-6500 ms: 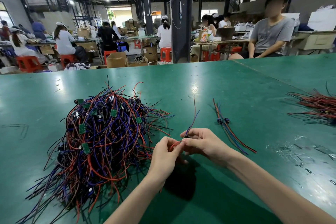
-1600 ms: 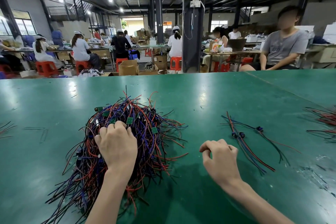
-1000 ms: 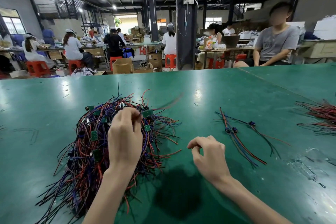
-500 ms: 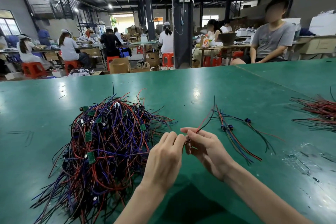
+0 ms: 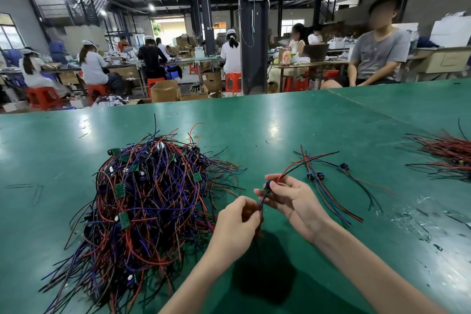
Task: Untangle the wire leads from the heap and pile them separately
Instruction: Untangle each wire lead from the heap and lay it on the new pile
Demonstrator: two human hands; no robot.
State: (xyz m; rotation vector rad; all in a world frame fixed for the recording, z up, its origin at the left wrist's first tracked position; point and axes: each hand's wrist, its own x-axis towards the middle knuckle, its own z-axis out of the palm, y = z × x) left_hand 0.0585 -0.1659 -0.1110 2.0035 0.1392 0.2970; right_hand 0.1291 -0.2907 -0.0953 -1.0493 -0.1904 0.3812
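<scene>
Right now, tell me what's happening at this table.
A person is working one wire lead between both hands above the green table. The right hand pinches it at its small blue connector, and the left hand grips the wires lower down. The tangled heap lies to the left. A few separated leads lie to the right, past the right hand. Another bundle sits at the far right edge.
</scene>
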